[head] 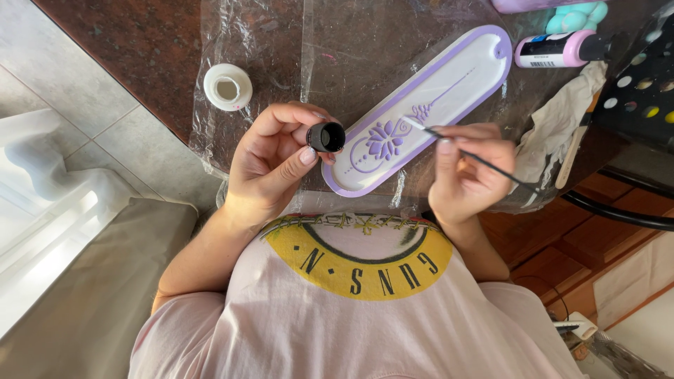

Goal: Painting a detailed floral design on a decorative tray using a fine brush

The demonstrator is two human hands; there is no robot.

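Black cap [326,137] between left fingers [307,155]

Open tabletop [140,49] at the upper left, only a small white cup [227,87] sitting there. Centre is taken: the long tray [484,43] runs diagonally, left hand [270,165] with the black cap [326,137] at its lower end, right hand [467,172] and brush [484,160] just beside. Upper right is crowded with a paint bottle [558,50], rag [558,123] and palette [642,88], little passage.
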